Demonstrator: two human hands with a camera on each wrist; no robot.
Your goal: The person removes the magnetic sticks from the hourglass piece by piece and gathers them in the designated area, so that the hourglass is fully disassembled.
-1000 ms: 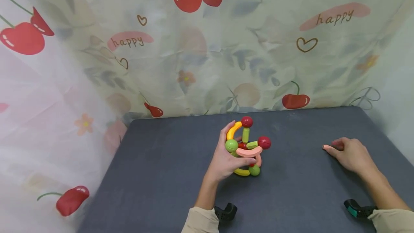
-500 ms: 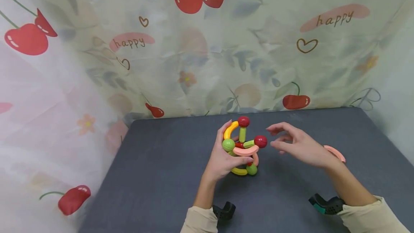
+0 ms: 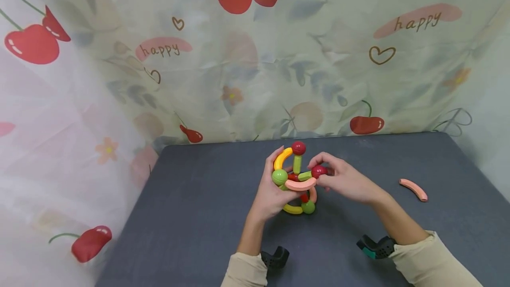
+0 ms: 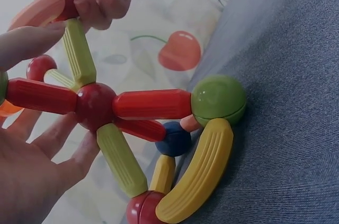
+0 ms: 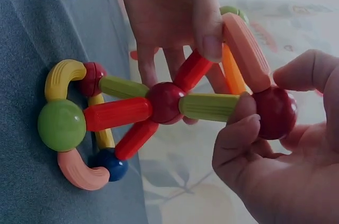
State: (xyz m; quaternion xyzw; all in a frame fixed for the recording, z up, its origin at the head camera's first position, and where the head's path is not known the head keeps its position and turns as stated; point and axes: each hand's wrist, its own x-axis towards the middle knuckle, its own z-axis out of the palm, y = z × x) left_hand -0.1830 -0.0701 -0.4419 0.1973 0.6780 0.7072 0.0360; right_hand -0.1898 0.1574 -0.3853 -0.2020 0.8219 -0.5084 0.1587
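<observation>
Near the middle of the table stands a construction of magnetic sticks and balls, with a red centre ball [image 4: 95, 106] from which red and light-green sticks branch. My left hand [image 3: 272, 196] grips its upper left side, thumb in front and fingers behind. A pink curved stick [image 5: 246, 52] meets a dark red ball [image 5: 275, 113] on the right side. My right hand [image 3: 346, 183] pinches that ball between thumb and fingers. Lower down, a green ball [image 4: 219, 100], a blue ball [image 5: 110, 163] and yellow curved sticks form the base, which appears to rest on the table.
A loose pink curved stick [image 3: 414, 189] lies on the dark grey table [image 3: 191, 216], right of my right hand. Behind the table hangs a cherry-print cloth [image 3: 247, 70]. Black wrist devices [image 3: 275, 258] sit at both cuffs.
My right hand has left the pink curved stick on the table, moved left to the construction and taken hold of the dark red ball. The left hand keeps its grip, almost unmoved.
</observation>
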